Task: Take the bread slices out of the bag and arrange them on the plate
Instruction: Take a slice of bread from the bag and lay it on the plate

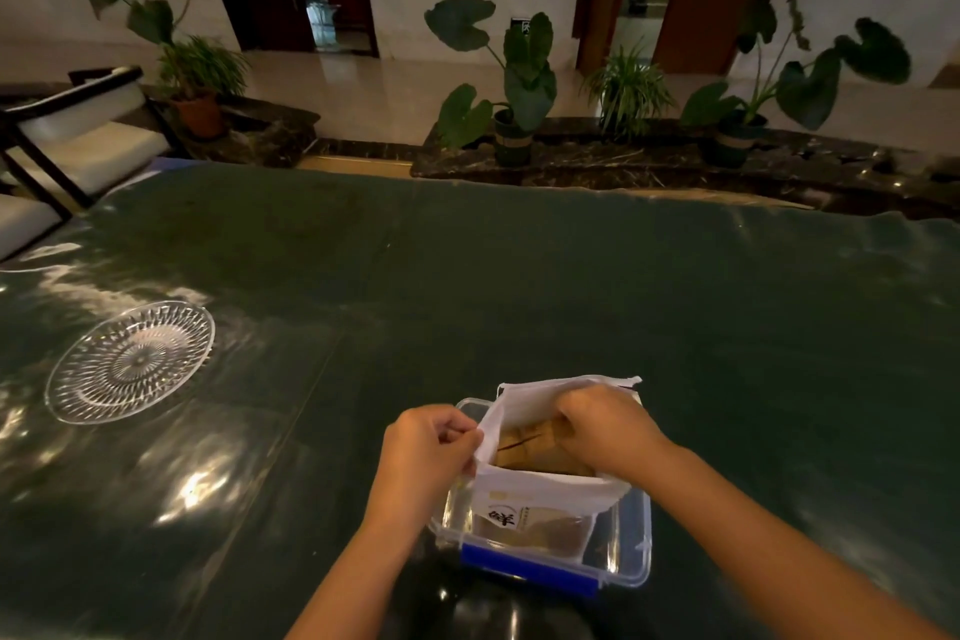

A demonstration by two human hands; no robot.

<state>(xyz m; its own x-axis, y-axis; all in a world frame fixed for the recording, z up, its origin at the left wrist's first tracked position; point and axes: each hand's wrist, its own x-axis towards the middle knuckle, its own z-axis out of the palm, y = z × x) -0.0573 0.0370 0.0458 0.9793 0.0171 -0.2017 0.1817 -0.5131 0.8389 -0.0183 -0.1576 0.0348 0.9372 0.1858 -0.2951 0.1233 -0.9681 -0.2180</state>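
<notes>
Left hand (pixel 423 452): my fingers pinch the left edge of the white bag (pixel 550 489), pulling its mouth wide.
Right hand (pixel 605 426): reaches into the bag's mouth; my fingers are curled over the bread slices (pixel 524 447), though I cannot tell whether they grip one.
Bag: stands upright in a clear plastic box (pixel 631 554) with blue clips, near me on the counter (pixel 519 276).
Plate (pixel 130 361): glass, bare, well apart to the left.
</notes>
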